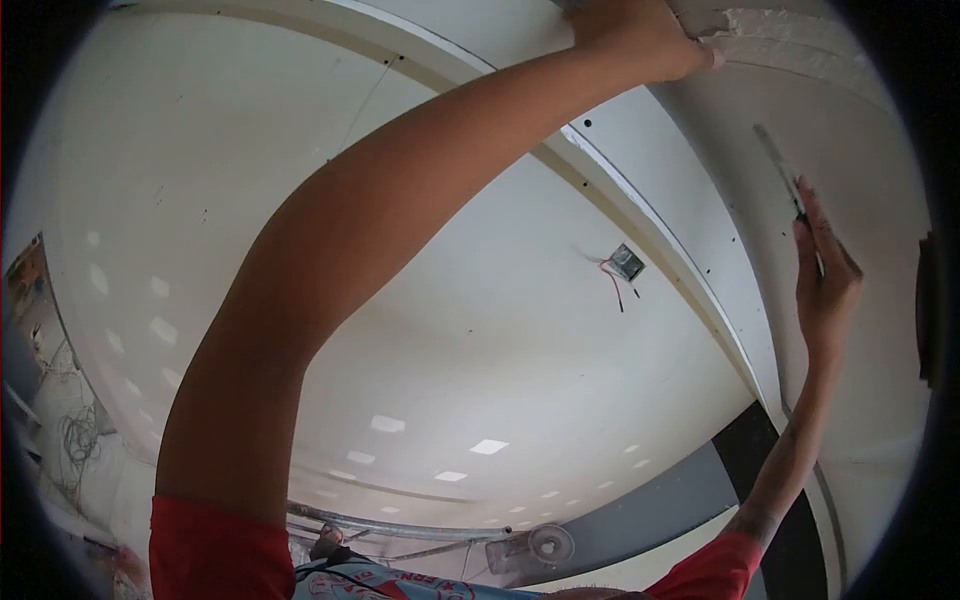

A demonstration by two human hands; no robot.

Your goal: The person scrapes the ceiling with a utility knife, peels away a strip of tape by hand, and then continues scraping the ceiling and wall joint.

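My right hand (832,275) is raised at the right and closed around a thin-bladed putty knife (778,160). Its narrow blade points up and left, close against the pale board surface (870,190). My left hand (640,40) reaches across to the top edge of the view, with most of its fingers cut off or turned away. One fingertip lies beside a ragged, whitish strip of plaster or tape (790,55) along the upper right.
A long raised ledge (660,235) crosses the white ceiling panel (470,290). An open electrical box (627,262) has loose wires hanging from it. Below are a fan (550,546), a metal pipe (400,525) and, at left, coiled wire (78,440).
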